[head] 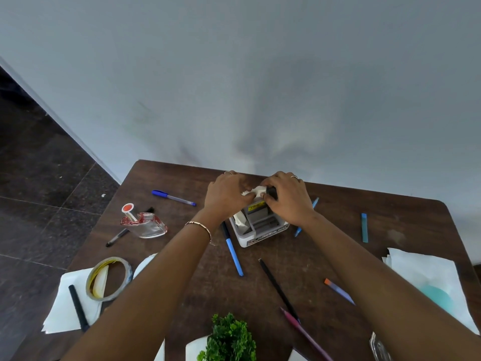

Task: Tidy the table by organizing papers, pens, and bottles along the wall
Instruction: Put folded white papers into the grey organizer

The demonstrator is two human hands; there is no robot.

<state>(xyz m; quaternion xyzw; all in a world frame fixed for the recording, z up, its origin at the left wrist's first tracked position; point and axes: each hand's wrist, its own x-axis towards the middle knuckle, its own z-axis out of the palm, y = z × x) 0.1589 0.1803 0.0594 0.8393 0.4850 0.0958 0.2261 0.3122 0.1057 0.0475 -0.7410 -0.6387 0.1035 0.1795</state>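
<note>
My left hand (224,194) and my right hand (285,198) meet over a white and grey desk organizer (260,226) near the wall. Together they pinch a crumpled white paper (255,191) above its compartments. More white paper (240,220) sits in the organizer's left slot. Pens lie scattered on the brown table (182,178): a blue capped pen (173,197), a blue pen (233,252), a black pen (278,289), a pink pen (304,332) and a light blue marker (364,227). A clear glass bottle (147,222) lies at the left.
A tape roll (109,278) and a black pen (78,308) rest on white papers (62,308) at the front left. More white paper (429,277) covers the right side. A small green plant (229,340) stands at the front edge. An orange-tipped marker (338,290) lies at the right.
</note>
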